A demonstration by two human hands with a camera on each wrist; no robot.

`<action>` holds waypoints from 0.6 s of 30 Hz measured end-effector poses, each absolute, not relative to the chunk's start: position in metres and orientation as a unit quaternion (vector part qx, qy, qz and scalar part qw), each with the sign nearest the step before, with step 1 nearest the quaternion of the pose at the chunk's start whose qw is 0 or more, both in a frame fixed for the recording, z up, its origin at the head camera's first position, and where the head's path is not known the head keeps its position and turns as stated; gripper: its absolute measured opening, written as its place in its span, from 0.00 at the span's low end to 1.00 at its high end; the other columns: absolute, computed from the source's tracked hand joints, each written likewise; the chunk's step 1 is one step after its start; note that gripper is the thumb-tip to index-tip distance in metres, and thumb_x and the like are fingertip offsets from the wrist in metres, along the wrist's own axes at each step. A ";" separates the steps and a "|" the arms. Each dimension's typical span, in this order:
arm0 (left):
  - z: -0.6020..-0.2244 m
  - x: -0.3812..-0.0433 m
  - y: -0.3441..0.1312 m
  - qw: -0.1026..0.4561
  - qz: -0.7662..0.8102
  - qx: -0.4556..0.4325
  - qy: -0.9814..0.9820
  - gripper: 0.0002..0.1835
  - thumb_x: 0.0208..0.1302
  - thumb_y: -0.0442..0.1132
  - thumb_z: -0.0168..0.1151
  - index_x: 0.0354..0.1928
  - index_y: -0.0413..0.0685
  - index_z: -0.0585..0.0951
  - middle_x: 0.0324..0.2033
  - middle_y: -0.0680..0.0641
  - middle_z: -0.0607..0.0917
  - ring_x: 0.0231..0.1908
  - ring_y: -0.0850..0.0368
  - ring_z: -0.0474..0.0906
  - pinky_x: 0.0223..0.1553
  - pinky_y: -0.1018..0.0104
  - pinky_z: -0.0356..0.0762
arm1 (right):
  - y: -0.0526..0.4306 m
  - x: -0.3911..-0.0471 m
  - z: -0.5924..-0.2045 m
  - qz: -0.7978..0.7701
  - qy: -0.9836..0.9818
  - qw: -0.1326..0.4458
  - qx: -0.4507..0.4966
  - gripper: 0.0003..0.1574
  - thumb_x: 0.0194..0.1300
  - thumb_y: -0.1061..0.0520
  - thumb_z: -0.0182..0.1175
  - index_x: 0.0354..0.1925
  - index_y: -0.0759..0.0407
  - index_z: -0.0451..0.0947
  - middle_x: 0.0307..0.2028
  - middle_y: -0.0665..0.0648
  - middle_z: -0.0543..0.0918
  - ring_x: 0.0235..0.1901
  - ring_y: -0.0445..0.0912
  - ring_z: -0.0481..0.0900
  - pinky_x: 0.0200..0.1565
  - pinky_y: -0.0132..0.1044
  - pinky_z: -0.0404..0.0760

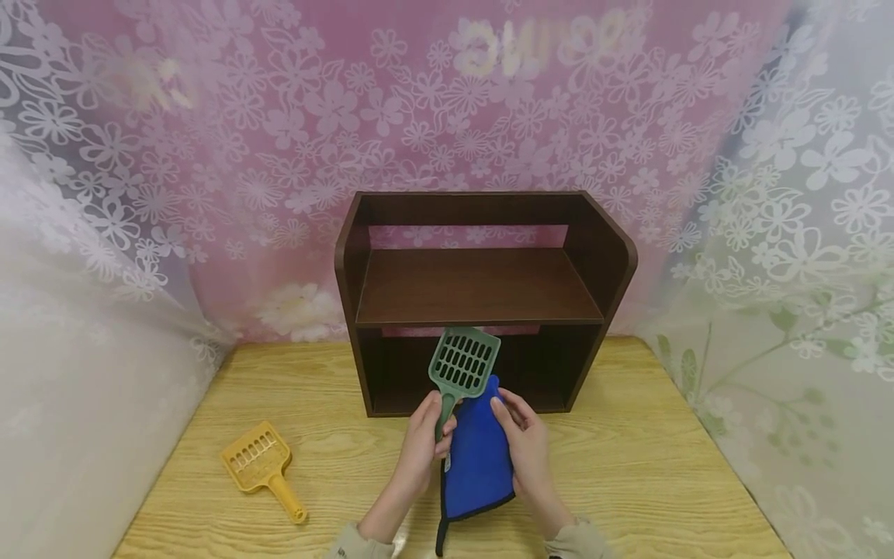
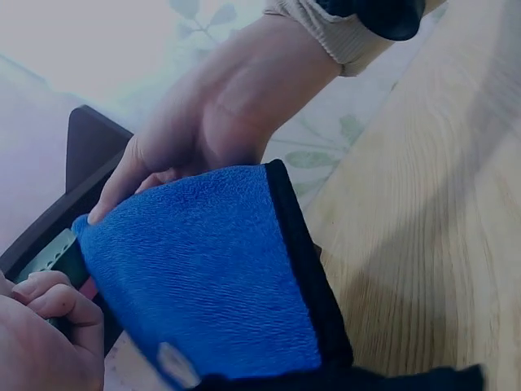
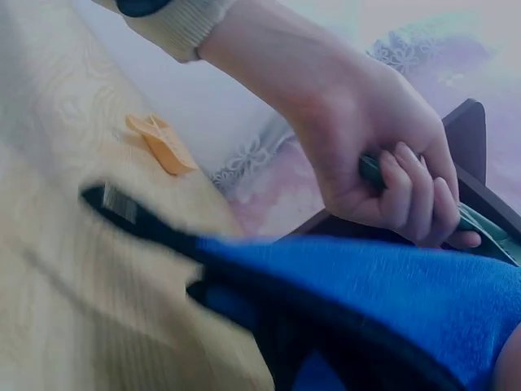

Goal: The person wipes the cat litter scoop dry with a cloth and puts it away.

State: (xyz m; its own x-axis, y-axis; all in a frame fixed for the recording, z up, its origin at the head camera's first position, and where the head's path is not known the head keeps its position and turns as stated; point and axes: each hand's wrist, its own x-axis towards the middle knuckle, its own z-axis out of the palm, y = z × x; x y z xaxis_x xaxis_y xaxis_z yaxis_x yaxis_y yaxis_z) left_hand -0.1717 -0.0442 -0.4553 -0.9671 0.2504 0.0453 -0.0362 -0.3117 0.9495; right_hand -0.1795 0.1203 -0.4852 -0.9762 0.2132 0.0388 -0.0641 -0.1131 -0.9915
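My left hand (image 1: 421, 442) grips the handle of a green slotted litter scoop (image 1: 452, 390), its head tilted up before the shelf. In my right hand (image 1: 528, 449), thumb and fingers pinch the upper edge of a blue cloth (image 1: 478, 466) with black edging. The cloth hangs down in a fold, and its top corner meets the scoop's lower right edge in the head view. Seen from the left wrist, the cloth (image 2: 195, 261) covers much of the scoop. The right wrist view shows left fingers (image 3: 399, 187) curled around the green handle.
A yellow litter scoop (image 1: 279, 485) lies on the wooden table (image 1: 342, 481) at the left. Behind my hands stands a dark brown two-tier shelf (image 1: 482, 287). Flower-patterned curtains (image 1: 293, 132) hang at the back and both sides.
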 end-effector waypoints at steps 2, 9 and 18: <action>-0.455 -0.171 -0.044 0.088 0.806 0.090 0.578 0.23 0.75 0.44 0.29 0.52 0.30 0.65 0.22 0.49 0.62 0.12 0.64 0.53 0.16 0.71 0.51 | 0.118 -0.177 -0.486 0.748 -0.657 0.078 -0.060 0.24 0.58 0.44 0.62 0.51 0.50 0.76 0.48 0.54 0.80 0.47 0.44 0.78 0.45 0.32 0.77; -0.454 -0.170 -0.040 0.096 0.812 0.085 0.569 0.21 0.76 0.43 0.29 0.51 0.30 0.65 0.22 0.50 0.63 0.12 0.65 0.53 0.16 0.73 0.51 | 0.116 -0.175 -0.489 0.759 -0.645 0.062 -0.066 0.24 0.59 0.46 0.61 0.51 0.53 0.75 0.46 0.54 0.81 0.44 0.44 0.79 0.43 0.33 0.78; -0.473 -0.176 -0.039 0.121 0.785 0.094 0.600 0.26 0.74 0.50 0.33 0.51 0.31 0.67 0.20 0.52 0.62 0.10 0.64 0.53 0.14 0.71 0.51 | 0.131 -0.185 -0.487 0.768 -0.628 0.099 -0.080 0.25 0.59 0.44 0.60 0.52 0.53 0.74 0.47 0.53 0.80 0.49 0.42 0.77 0.47 0.29 0.76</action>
